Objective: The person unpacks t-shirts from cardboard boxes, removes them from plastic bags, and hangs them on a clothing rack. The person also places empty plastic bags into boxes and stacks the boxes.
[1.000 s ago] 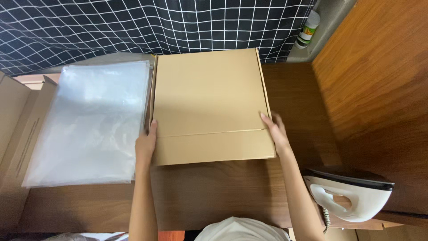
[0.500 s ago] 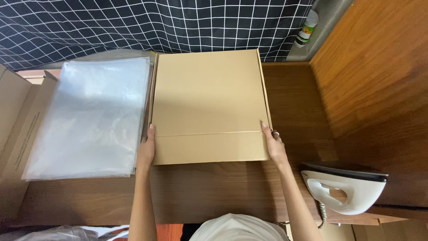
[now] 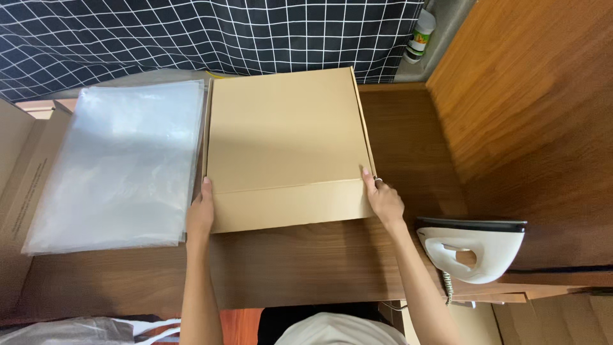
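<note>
Flat hands (image 3: pixel 200 214) flanking smooth cardboard box (image 3: pixel 287 140)

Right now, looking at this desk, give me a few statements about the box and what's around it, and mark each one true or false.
1. Both hands, left hand and right hand, press the sides of the flat cardboard box. True.
2. The box lid stands open. False: it is closed.
3. A stack of clear plastic bags lies left of the box. True.
4. The white iron sits on top of the box. False: it stands apart, to the right.
</note>
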